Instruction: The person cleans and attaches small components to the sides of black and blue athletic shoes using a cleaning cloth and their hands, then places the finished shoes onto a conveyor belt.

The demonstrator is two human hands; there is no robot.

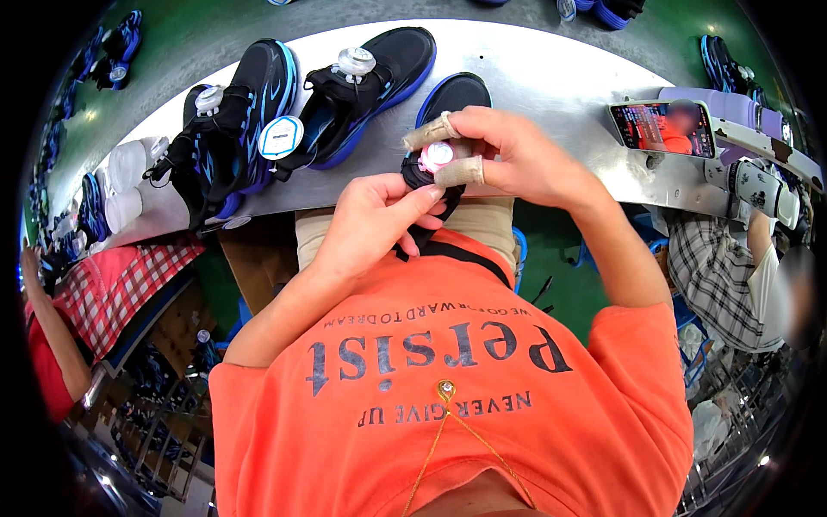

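Between my hands is a black shoe (458,90) with a blue-purple sole, toe pointing away from me at the table's near edge. A small round dial (437,156) on it glows pinkish white. My right hand (525,159) wears beige finger covers on thumb and index finger, which close around the dial from either side. From the left, my left hand (379,214) pinches the shoe's black upper beside the dial. Its fingertips partly cover the shoe. Just left stand another black shoe (379,86) and a blue-streaked black shoe (258,112), each with a clear round dial.
The metal table (543,73) curves ahead of me. A round white tag (281,138) hangs by the left shoes, near clear plastic cups (127,164). A phone (663,127) leans at the right beside a white-and-purple device (732,112). People sit on both sides.
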